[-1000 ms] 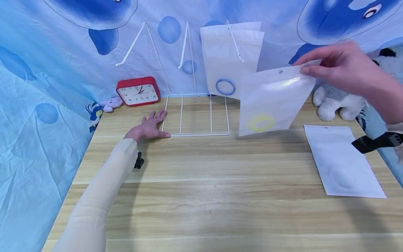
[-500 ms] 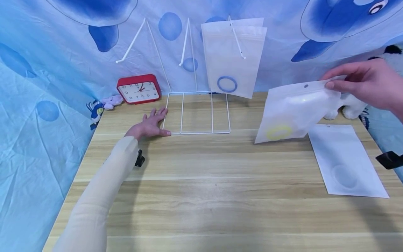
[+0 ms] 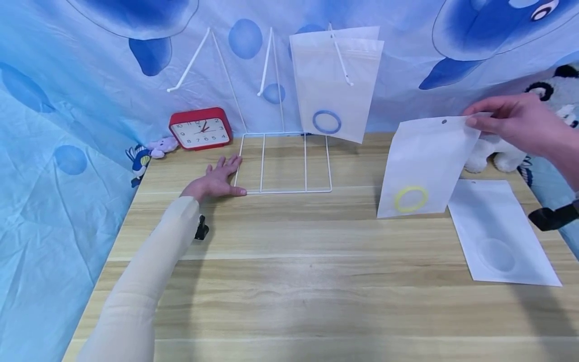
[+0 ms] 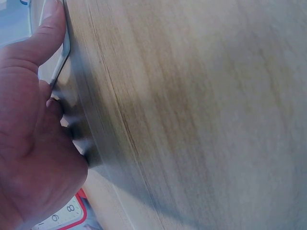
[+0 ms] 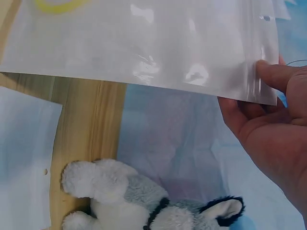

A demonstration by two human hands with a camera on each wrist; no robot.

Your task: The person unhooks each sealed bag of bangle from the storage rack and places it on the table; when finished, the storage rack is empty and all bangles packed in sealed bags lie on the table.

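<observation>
My right hand (image 3: 520,123) pinches the top right corner of a white zip bag (image 3: 425,156) between thumb and fingers. A yellow ring (image 3: 398,200) shows through near its bottom. The bag hangs just above the table, its lower edge close to the wood. My left hand (image 3: 214,180) lies with spread fingers at the left side of a white wire rack (image 3: 296,192), thumb on its front corner. In the left wrist view that thumb (image 4: 45,36) lies along the wire. From the rack's right hook (image 3: 341,63) hang white zip bags (image 3: 336,85), the front one with a blue ring (image 3: 315,122).
Another white bag (image 3: 488,211) lies flat at the table's right, a round shape inside. The rack's left hook (image 3: 190,60) and middle hook (image 3: 265,63) carry nothing. A red clock (image 3: 201,129) stands left of the rack; a plush dog (image 5: 139,196) sits at the back right.
My right hand has carried the bag with the yellow ring rightward and down, away from the hanging bags; it now faces the camera more squarely. The left hand stays on the rack.
</observation>
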